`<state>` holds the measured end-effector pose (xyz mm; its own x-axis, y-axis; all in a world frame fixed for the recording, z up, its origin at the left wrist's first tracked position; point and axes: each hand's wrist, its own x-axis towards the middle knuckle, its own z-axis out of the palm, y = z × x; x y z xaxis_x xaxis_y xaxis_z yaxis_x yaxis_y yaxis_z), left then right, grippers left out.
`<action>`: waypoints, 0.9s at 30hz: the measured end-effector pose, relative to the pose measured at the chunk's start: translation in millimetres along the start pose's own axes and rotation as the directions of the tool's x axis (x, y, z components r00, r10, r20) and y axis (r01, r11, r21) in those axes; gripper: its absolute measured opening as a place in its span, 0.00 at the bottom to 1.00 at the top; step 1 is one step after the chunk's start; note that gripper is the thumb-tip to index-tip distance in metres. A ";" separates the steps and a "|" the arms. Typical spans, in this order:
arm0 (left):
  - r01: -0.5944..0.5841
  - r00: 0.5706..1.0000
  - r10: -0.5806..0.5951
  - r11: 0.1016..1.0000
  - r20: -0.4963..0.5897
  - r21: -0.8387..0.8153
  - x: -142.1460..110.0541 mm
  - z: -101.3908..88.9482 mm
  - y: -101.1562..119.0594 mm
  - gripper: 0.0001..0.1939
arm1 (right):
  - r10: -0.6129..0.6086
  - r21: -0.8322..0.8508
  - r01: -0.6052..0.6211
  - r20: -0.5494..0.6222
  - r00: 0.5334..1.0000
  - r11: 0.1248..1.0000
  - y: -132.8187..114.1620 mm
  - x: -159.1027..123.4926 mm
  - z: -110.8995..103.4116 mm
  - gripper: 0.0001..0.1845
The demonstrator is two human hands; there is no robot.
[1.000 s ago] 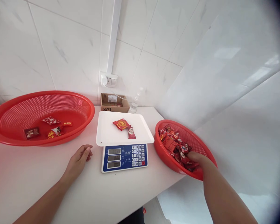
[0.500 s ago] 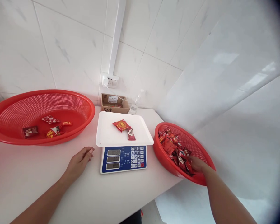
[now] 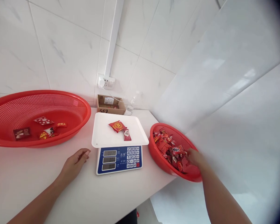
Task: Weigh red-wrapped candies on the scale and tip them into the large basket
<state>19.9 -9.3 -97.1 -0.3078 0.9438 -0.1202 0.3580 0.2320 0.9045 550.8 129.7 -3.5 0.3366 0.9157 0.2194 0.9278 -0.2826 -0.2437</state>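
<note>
My right hand reaches into the small red basket at the table's right edge, its fingers among a heap of red wrapped candies; what the fingers hold is hidden. My left hand rests on the white table left of the scale, fingers loosely curled, holding nothing. The blue electronic scale carries a white tray with a red candy packet and a smaller dark red one.
A large red basket at the left holds several candy packets. A cardboard box and a clear bottle stand by the tiled wall under a socket. The table ends just right of the small basket.
My right hand has shifted slightly up and left inside the small basket, stirring the candies. The camera has drifted a little. My left hand has stayed in place.
</note>
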 end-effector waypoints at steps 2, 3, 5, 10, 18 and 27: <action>0.001 1.000 -0.001 1.000 0.003 0.007 0.5 0.2 0.0 0.25 | 0.027 -0.028 -0.027 0.010 1.000 0.999 -13.9 3.6 -17.2 0.02; 0.000 1.000 0.000 1.000 0.004 0.009 0.8 0.3 -0.2 0.25 | 0.029 -0.021 -0.029 0.005 1.000 0.999 -25.1 2.9 -24.9 0.05; -0.008 1.000 0.008 1.000 0.003 0.009 1.3 0.6 -0.8 0.24 | -0.033 0.077 0.034 -0.017 0.999 0.996 -55.2 -3.8 -35.8 0.09; -0.032 0.999 0.032 0.999 -0.004 -0.003 1.4 1.3 -2.7 0.25 | -0.306 0.450 0.263 0.026 0.952 0.853 -150.9 -40.4 -28.2 0.10; -0.067 0.998 0.067 0.998 -0.009 -0.010 -5.8 -1.1 8.2 0.23 | -0.604 0.731 0.232 0.295 0.740 0.642 -260.0 -90.4 9.0 0.06; -0.071 0.997 0.071 0.997 0.003 -0.025 -5.3 0.2 7.6 0.21 | -0.589 0.817 0.195 0.204 0.782 0.542 -263.1 -86.7 16.8 0.12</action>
<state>24.4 -12.5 -89.7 -0.2788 0.9587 -0.0566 0.3564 0.1581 0.9208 274.8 129.5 25.7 -0.3165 0.9407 0.1220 0.4368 0.2587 -0.8616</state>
